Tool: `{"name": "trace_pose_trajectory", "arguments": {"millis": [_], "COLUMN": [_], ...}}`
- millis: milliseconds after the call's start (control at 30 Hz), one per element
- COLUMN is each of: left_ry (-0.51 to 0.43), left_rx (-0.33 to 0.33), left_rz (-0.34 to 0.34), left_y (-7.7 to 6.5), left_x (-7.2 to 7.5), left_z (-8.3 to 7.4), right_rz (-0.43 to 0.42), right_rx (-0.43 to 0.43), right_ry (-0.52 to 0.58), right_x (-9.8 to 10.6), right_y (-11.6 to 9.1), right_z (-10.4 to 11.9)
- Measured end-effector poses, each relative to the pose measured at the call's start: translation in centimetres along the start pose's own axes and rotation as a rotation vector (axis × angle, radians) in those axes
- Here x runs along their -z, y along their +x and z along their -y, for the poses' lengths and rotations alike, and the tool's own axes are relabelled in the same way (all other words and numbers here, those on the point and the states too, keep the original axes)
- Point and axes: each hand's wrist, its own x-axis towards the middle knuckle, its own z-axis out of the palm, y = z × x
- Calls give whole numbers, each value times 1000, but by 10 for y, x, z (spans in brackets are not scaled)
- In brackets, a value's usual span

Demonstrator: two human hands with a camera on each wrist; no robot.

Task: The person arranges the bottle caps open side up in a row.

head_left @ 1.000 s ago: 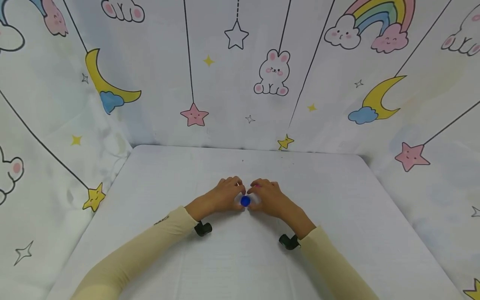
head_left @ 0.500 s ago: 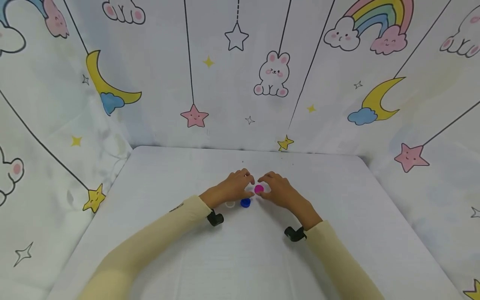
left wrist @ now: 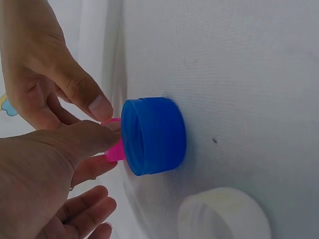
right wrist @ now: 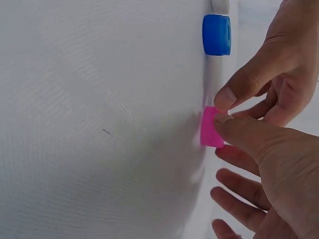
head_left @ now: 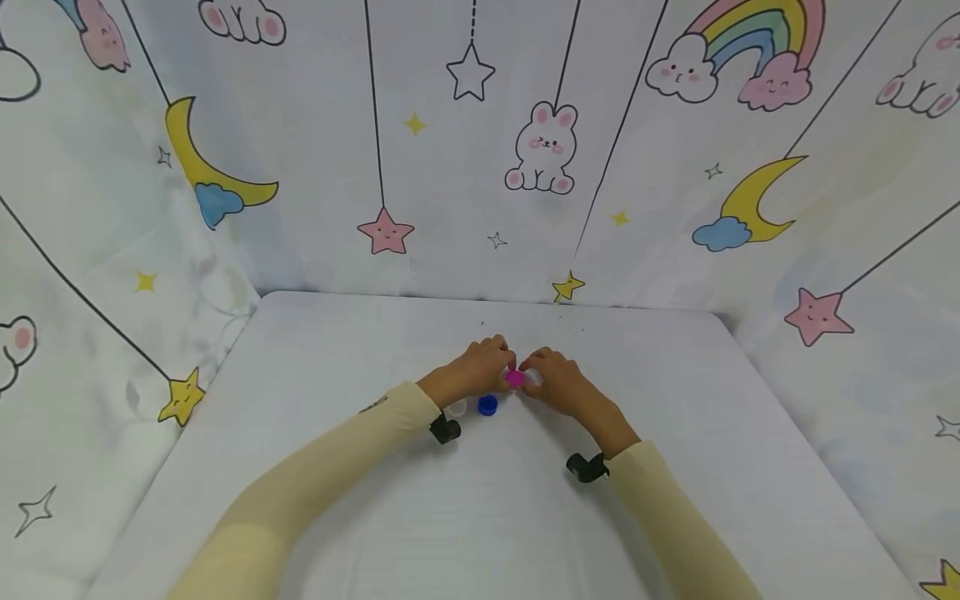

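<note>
A pink bottle cap (head_left: 514, 378) sits on the white table between the two hands. My left hand (head_left: 478, 367) reaches it from the left, and my right hand (head_left: 564, 385) from the right; both pinch it between thumb and fingers. In the right wrist view both thumbs meet at the pink cap (right wrist: 208, 133). A blue bottle cap (left wrist: 158, 137), its hollow side up, stands just nearer to the body, touched by neither hand. To the left of the blue one lies a white cap (left wrist: 234, 214), partly covered by the left wrist in the head view.
The white table (head_left: 480, 517) has rounded far corners. A printed cloth wall (head_left: 450, 167) with moons, stars and rabbits rises behind it and at both sides. Each wrist wears a small black camera (head_left: 587, 468).
Both hands have left the blue cap and moved away from the body to the pink cap. Their fingers have drawn in around it. The blue and white caps now show uncovered.
</note>
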Motion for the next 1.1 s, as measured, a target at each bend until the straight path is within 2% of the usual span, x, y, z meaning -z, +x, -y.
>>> {"name": "trace_pose_trajectory", "arguments": {"millis": [600,1100], "left_ry": [28,61], "left_rx": [25,-2], "left_rz": [39,1], "left_y": [2,-2], "left_x": [-3,-1], "left_z": [-3,0], "right_rz": [-7,-2], "right_rx": [24,46], "right_ry": [-2,38], "right_x": [-9,-7], "right_y": [2,5], "right_z": [-2,-4]}}
